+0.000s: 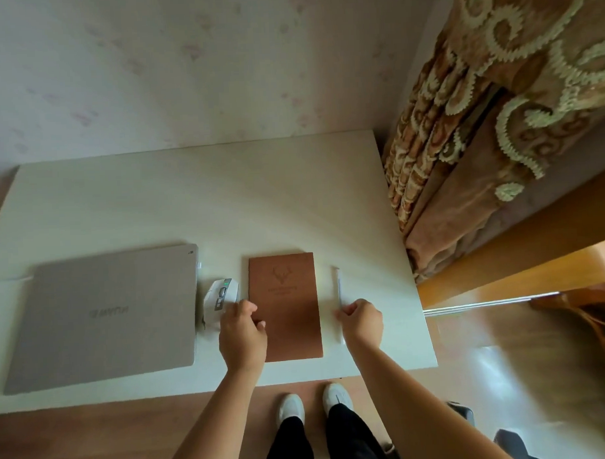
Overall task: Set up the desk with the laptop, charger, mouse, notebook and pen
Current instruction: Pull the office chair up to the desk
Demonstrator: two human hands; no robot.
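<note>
Brown-covered notebook (285, 307) lies near the tabletop's (190, 199) front edge, the left hand (242, 331) pinching its left edge, fingers curled. The right hand (362, 321) pinches the pen (338, 296) beside it. A careless nudge could knock the mouse (220, 299), which sits just left of the notebook.

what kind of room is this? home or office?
Most likely a home room, perhaps a bedroom or study corner. A small white desk stands against floral wallpaper, a heavy patterned curtain hangs on the right, and the wood floor looks domestic.
</note>
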